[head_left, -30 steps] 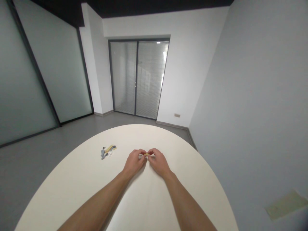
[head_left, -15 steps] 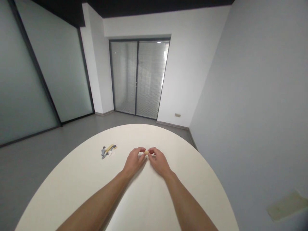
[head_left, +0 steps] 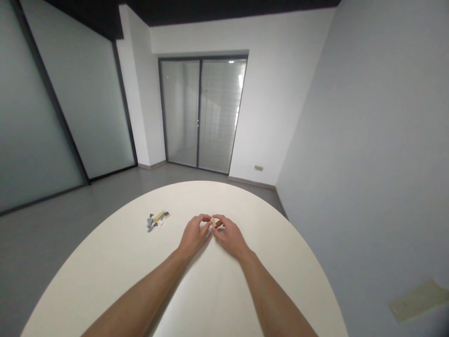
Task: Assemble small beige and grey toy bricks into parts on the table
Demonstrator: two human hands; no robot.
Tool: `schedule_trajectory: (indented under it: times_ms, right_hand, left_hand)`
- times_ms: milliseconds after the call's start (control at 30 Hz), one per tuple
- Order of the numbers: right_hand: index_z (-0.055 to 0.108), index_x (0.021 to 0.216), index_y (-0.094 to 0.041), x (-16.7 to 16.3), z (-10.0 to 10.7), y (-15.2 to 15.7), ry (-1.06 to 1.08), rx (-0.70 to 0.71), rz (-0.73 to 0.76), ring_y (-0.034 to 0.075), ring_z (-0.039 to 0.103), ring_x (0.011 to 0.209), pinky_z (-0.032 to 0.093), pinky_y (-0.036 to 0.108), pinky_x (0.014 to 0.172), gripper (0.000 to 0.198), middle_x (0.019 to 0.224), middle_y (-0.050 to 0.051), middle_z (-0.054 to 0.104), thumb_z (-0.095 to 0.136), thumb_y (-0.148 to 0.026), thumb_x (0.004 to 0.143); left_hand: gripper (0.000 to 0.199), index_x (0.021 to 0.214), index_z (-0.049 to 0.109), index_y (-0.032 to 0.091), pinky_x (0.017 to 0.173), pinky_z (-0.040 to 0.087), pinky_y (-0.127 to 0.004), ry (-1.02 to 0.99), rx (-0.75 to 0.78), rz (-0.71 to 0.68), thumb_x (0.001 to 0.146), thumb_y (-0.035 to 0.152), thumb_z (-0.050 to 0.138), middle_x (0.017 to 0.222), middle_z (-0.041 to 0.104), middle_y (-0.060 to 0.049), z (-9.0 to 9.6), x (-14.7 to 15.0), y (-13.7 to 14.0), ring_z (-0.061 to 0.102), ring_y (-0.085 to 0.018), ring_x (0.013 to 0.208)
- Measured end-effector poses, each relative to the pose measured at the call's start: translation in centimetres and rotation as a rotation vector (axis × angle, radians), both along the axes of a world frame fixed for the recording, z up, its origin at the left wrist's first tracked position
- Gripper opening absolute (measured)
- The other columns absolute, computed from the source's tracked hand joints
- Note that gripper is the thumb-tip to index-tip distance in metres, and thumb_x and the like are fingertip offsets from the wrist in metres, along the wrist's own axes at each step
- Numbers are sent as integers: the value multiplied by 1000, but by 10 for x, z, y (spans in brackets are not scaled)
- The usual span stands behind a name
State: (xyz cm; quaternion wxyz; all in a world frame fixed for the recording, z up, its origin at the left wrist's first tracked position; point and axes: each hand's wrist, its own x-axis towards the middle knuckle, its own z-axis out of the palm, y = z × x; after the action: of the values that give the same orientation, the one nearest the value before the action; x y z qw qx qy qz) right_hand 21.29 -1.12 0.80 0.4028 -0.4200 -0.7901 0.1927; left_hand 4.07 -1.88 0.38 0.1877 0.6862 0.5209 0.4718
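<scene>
Pinching a small tan piece (head_left: 213, 222) in left hand (head_left: 193, 234) and right hand (head_left: 232, 235) together, to the right of the pile of loose parts (head_left: 158, 218). Could lose it through uneven pressure, with so little surface to grip.

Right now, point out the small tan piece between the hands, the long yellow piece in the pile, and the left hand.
Small tan piece (head_left: 213, 222), head view: its visible middle.
Long yellow piece (head_left: 159, 216), head view: its middle.
Left hand (head_left: 192, 235), head view: its back.
</scene>
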Motion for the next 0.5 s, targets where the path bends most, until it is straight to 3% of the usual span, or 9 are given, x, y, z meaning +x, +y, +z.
schedule_trajectory:
  times_ms: [500]
  right_hand:
    - [60,120,-28,-1,1,0,-8,8,-46,18,63,93,48,33,88,31,99,2,68,63,-31,89]
  left_hand:
    - [23,107,67,22,95,46,-37,5,-17,-27,89,29,54,107,72,-7,2,0,-2,63,-22,103]
